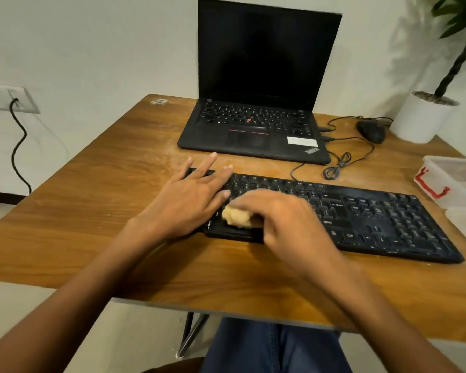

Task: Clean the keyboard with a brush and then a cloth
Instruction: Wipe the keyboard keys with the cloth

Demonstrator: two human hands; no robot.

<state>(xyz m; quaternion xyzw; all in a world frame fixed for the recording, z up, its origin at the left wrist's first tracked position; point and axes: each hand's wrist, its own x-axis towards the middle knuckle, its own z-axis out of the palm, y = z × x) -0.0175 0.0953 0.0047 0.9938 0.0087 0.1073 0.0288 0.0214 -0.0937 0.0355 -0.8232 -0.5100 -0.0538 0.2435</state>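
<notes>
A black wired keyboard (374, 219) lies across the wooden table (92, 184), angled slightly. My left hand (189, 200) rests flat on the keyboard's left end, fingers straight and spread. My right hand (277, 219) presses a bunched yellowish cloth (237, 216) onto the keys near the left end, fingers curled over it. Most of the cloth is hidden under the hand. No brush shows.
An open black laptop (256, 103) stands behind the keyboard. A black mouse (371, 130) and its coiled cable (336, 165) lie at the right, next to a white plant pot (423, 119). A clear plastic box (452, 179) sits at the right edge. Pale dust marks the table.
</notes>
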